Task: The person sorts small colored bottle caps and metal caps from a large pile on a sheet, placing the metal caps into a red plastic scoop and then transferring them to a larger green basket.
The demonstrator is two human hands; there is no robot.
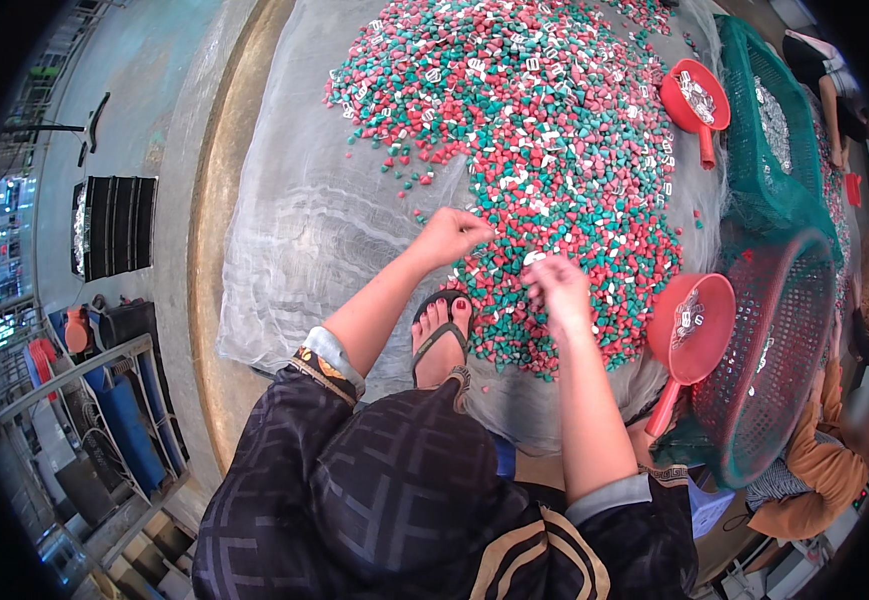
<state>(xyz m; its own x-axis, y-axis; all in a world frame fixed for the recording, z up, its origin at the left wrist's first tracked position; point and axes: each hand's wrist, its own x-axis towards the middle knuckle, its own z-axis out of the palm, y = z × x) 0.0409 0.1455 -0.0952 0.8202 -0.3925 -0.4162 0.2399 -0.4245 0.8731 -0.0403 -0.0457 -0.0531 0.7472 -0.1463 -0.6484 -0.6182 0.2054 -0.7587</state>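
White piece: at the fingertips of the right hand [561, 292], above the near part of the pile; pale, small, roundish, seemingly flat [535, 258].
Bearing: ahead and slightly left of the right palm; right of the left hand [451, 237] and a little closer to the body. Right hand much nearer.
Long axis: looks roughly crosswise, but part is covered by fingers; can't be sure.
Right hand: fingers curled, apparently pinching the white piece.
Left hand: tips drawn together at the pile's left edge; nothing visible between them, can't tell if something small is hidden.
Pile: red and green cone-like bits [574, 130], scattered white pieces among them; stretches away from the body over a translucent mesh sheet [299, 225].
Near red pan: right of the pile, handle toward the body, clear looped pieces inside [719, 345].
Foot: sandalled, on the sheet, just left of the pile [439, 352].
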